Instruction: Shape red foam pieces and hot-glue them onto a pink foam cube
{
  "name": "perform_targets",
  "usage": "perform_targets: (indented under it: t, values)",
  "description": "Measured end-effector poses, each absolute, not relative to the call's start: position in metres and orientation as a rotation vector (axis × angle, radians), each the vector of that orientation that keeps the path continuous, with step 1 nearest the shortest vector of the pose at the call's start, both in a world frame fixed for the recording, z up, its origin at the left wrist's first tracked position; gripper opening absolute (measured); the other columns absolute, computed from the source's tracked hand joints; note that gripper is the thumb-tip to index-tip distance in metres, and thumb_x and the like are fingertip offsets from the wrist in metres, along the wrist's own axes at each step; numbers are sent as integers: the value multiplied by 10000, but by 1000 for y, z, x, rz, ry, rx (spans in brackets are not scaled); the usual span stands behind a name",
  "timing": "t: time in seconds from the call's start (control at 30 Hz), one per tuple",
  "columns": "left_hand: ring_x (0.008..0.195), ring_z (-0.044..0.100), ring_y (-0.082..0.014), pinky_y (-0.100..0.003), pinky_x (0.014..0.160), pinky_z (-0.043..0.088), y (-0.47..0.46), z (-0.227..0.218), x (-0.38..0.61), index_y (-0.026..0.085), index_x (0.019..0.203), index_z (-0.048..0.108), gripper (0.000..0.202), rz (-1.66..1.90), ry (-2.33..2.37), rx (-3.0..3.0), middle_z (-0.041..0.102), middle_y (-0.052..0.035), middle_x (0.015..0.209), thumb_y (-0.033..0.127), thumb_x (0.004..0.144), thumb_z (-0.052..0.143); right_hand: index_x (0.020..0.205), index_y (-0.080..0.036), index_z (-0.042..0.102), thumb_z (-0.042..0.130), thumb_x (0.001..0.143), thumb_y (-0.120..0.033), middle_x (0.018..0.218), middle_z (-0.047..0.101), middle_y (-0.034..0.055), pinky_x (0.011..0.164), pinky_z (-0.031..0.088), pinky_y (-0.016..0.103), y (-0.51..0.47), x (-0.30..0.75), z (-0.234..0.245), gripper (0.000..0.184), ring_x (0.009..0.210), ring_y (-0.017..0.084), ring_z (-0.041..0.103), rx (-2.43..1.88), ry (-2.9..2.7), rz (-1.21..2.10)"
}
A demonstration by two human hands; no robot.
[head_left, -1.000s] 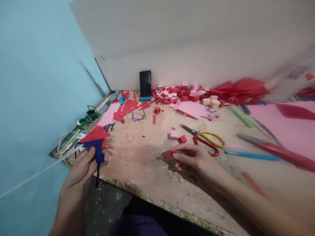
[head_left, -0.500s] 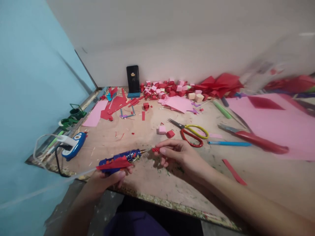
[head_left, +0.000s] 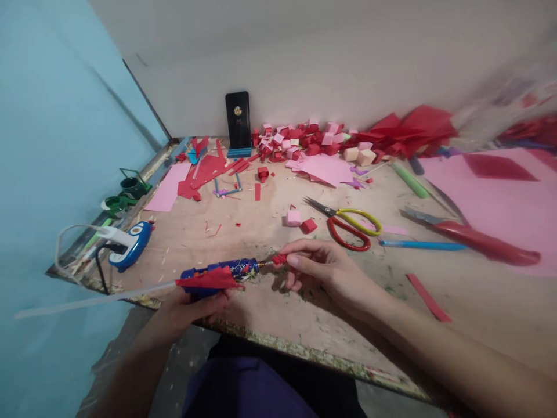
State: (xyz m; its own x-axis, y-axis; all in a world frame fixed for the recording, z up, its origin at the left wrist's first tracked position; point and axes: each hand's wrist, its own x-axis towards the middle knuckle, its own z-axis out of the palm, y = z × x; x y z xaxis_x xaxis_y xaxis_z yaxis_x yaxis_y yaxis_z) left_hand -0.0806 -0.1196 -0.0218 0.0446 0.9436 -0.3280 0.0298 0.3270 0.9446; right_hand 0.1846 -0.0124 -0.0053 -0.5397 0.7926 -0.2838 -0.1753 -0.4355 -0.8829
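My left hand (head_left: 194, 313) is closed around a blue hot glue gun (head_left: 237, 268). A long clear glue stick (head_left: 108, 299) juts out of its back end, and a piece of red paper (head_left: 211, 279) lies along its side. The gun's nozzle points right, at a small folded red paper piece (head_left: 279, 259). Thumb and fingers of my right hand (head_left: 315, 264) pinch that piece at the nozzle's tip; whether they touch is hard to tell. Just beyond my right hand sit a pink paper cube (head_left: 293, 218) and a red paper cube (head_left: 308, 226).
Scissors (head_left: 343, 223), a blue pen (head_left: 422, 245) and a red-handled cutter (head_left: 474, 235) lie to the right, near a pink sheet (head_left: 487, 186). A phone (head_left: 238, 122) stands at the back beside heaped paper cubes (head_left: 313, 145). A blue-and-white power strip (head_left: 133, 247) is on the left.
The nozzle has come closer to the red paper piece in my right hand. The view has shifted slightly, and both hands keep their hold.
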Motion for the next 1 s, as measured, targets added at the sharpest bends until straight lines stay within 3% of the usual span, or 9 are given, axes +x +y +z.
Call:
perform_targets:
  t: [1.0]
  values:
    - [571,516,-125,-266,568,351,-120,-24,-80,159,785,684,274,873,1233,914,575,-3,613,412,855,764,981,-146,769,856,788,-345,633,753,65,587,540,264,-12,185,-6,291,595,171,723,-959,-1160,2032]
